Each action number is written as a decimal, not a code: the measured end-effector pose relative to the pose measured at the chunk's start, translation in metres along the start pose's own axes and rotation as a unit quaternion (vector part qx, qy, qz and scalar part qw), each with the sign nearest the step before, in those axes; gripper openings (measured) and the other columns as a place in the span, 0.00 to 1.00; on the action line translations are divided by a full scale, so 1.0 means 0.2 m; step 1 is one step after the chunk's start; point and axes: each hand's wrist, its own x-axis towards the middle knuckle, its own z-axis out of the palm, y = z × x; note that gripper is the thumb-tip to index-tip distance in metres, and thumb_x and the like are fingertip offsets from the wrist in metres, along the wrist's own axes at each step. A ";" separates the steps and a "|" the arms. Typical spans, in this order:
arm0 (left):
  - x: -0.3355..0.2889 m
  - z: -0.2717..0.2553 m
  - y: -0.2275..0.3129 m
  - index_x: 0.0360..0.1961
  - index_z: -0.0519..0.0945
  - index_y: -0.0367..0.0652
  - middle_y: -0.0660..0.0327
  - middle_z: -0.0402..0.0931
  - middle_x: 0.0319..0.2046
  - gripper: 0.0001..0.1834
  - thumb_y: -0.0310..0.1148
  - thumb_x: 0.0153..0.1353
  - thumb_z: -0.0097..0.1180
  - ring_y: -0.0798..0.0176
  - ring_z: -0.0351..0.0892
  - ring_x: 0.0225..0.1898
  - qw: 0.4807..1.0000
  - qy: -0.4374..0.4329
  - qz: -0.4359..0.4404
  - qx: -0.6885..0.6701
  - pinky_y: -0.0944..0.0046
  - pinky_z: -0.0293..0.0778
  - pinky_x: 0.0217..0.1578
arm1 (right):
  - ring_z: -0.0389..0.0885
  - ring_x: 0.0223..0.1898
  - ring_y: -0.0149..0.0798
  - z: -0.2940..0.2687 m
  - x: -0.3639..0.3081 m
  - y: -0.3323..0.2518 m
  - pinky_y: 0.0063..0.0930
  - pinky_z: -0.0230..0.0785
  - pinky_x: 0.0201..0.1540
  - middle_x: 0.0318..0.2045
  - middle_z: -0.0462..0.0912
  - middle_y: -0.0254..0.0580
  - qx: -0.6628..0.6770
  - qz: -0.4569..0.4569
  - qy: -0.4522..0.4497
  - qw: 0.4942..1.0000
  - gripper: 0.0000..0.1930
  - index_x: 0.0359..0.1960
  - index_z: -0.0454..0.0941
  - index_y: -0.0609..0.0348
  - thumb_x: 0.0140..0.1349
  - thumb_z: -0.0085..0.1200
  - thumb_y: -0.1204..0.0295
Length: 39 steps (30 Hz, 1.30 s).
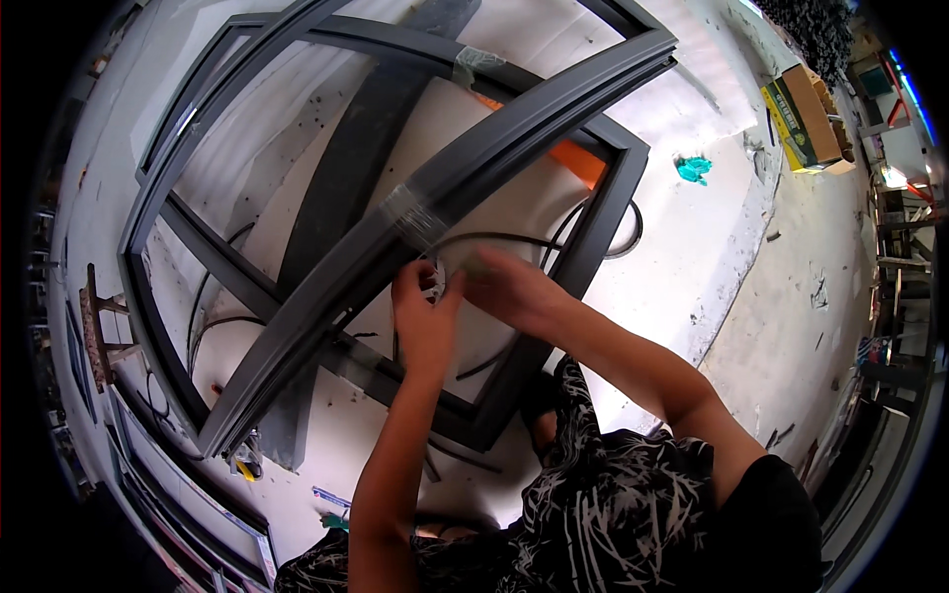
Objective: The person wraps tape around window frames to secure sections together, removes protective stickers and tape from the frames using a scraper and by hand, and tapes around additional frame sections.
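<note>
My left hand [423, 304] is curled, thumb and fingers around a small crumpled clear piece that looks like tape [435, 283]. Close beside it, my right hand [509, 289] is smeared by motion, so its fingers and anything in them are unclear. Both hands are just below the near edge of a dark grey frame bar [534, 114], which runs diagonally across the view. Clear tape [411, 213] is wrapped round that bar, just above my left hand. Under the bar lies another grey frame [608, 198], and a thin black cord [494, 236] passes behind my hands.
More clear tape [478, 65] is on the far frame bar. An orange piece [578, 163] shows beneath the frames. To the right lie a crumpled teal scrap [694, 169] and an open cardboard box [806, 119]. A small rusty stand [97, 326] is at the left.
</note>
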 end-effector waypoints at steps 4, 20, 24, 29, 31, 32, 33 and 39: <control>0.03 0.04 -0.04 0.43 0.79 0.37 0.61 0.80 0.35 0.13 0.33 0.61 0.61 0.65 0.77 0.39 0.966 -0.098 -0.053 -0.233 0.66 0.71 0.45 | 0.77 0.47 0.41 0.03 -0.04 -0.05 0.35 0.70 0.56 0.45 0.77 0.46 0.031 0.076 -0.018 0.996 0.19 0.50 0.72 0.60 0.65 0.56 0.59; -0.03 0.02 -0.04 0.42 0.81 0.37 0.64 0.78 0.36 0.13 0.37 0.65 0.59 0.70 0.75 0.38 0.918 -0.123 -0.147 -0.347 0.68 0.70 0.43 | 0.82 0.32 0.32 0.16 -0.17 -0.02 0.26 0.77 0.32 0.33 0.81 0.42 -0.337 -0.039 0.078 0.937 0.21 0.47 0.73 0.65 0.64 0.57 0.58; 0.00 -0.02 -0.06 0.41 0.81 0.38 0.65 0.79 0.33 0.12 0.37 0.65 0.58 0.70 0.76 0.36 0.869 -0.196 -0.203 -0.406 0.68 0.71 0.40 | 0.82 0.26 0.34 0.17 -0.22 0.00 0.26 0.76 0.30 0.32 0.83 0.43 -0.427 -0.065 0.040 0.901 0.22 0.50 0.71 0.65 0.62 0.59 0.60; -0.01 0.00 -0.05 0.37 0.81 0.39 0.66 0.78 0.31 0.12 0.38 0.64 0.60 0.71 0.75 0.32 0.871 -0.185 -0.218 -0.399 0.70 0.71 0.36 | 0.81 0.24 0.33 0.22 -0.29 0.03 0.26 0.74 0.27 0.25 0.82 0.39 -0.490 -0.082 0.044 0.867 0.14 0.37 0.76 0.62 0.60 0.61 0.63; -0.02 0.01 -0.05 0.36 0.81 0.38 0.66 0.78 0.30 0.12 0.38 0.64 0.60 0.71 0.75 0.31 0.870 -0.159 -0.215 -0.415 0.70 0.71 0.35 | 0.81 0.25 0.39 0.24 -0.32 0.03 0.31 0.74 0.30 0.26 0.82 0.40 -0.676 -0.257 0.016 0.690 0.14 0.36 0.76 0.58 0.55 0.64 0.62; -0.02 0.02 -0.05 0.35 0.81 0.38 0.67 0.76 0.27 0.12 0.38 0.63 0.60 0.72 0.73 0.27 0.879 -0.149 -0.223 -0.395 0.71 0.70 0.32 | 0.81 0.25 0.39 0.25 -0.35 0.03 0.31 0.74 0.30 0.26 0.82 0.40 -0.680 -0.230 0.035 0.695 0.14 0.36 0.76 0.58 0.55 0.64 0.62; -0.02 0.02 -0.05 0.33 0.81 0.38 0.68 0.74 0.23 0.12 0.38 0.63 0.60 0.73 0.70 0.24 0.885 -0.137 -0.225 -0.383 0.71 0.68 0.29 | 0.80 0.27 0.42 0.27 -0.38 0.03 0.34 0.74 0.31 0.26 0.82 0.41 -0.710 -0.236 0.007 0.664 0.14 0.35 0.76 0.55 0.53 0.64 0.62; 0.01 0.02 -0.11 0.30 0.81 0.40 0.71 0.64 0.14 0.12 0.38 0.64 0.59 0.76 0.59 0.17 0.949 -0.026 -0.220 -0.226 0.70 0.57 0.20 | 0.79 0.27 0.43 0.45 -0.58 0.11 0.33 0.73 0.30 0.26 0.79 0.38 -0.636 -0.257 -0.415 0.598 0.14 0.36 0.78 0.51 0.49 0.66 0.64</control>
